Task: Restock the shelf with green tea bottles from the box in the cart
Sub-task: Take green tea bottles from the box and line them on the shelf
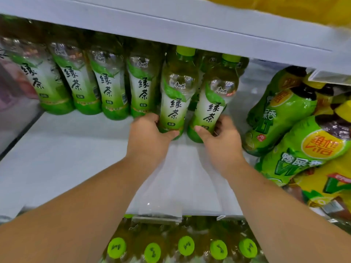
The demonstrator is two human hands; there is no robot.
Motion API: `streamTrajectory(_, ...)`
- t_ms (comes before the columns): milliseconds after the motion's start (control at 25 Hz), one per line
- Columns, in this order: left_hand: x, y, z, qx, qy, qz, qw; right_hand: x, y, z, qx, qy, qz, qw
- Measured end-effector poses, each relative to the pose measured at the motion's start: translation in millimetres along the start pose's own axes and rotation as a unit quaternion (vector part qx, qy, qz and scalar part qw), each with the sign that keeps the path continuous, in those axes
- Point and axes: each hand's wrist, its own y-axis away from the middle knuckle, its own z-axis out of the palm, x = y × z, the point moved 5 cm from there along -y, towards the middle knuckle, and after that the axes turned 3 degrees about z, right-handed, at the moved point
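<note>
Two green tea bottles stand upright on the white shelf [76, 152]. My left hand [150, 133] grips the base of the left one [175, 95]. Around the foot of the right one [214, 103] curl the fingers of my right hand [222, 143]. Both bottles have green caps and green-and-white labels. They stand a little in front of a row of several matching green tea bottles [110, 88] lined up at the back of the shelf to the left.
Shrink-wrapped packs of lemon tea bottles [281, 114] in green and yellow lie piled at the right of the shelf. The shelf board above [171, 25] hangs low over the bottle caps. Below the shelf edge, several green bottle caps [186, 245] show on a lower level.
</note>
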Motion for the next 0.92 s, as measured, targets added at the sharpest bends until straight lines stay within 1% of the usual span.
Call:
streamTrajectory(80,-3,-9,7,0.015,0.003,0.002,1.0,2,-13,4,0.005,-0.015,0.002,1.0)
streamTrajectory(200,-2,-20,14,0.005,-0.018,0.011,1.0,6,-28,10,0.0,-0.021,0.008,1.0)
streamTrajectory(440,6,-37,20,-0.009,-0.121,-0.003,0.993,6,-48,16,-0.01,-0.009,-0.003,1.0)
streamTrajectory(560,7,-43,23,-0.022,-0.157,-0.012,0.987,11,-47,20,-0.004,-0.048,-0.005,0.999)
streamTrajectory(760,7,-45,28,-0.001,-0.155,-0.002,0.988,16,-47,25,-0.006,-0.054,0.001,0.999)
streamTrajectory(920,3,-39,28,0.029,-0.128,0.046,0.99,19,-46,30,0.0,-0.015,0.0,1.0)
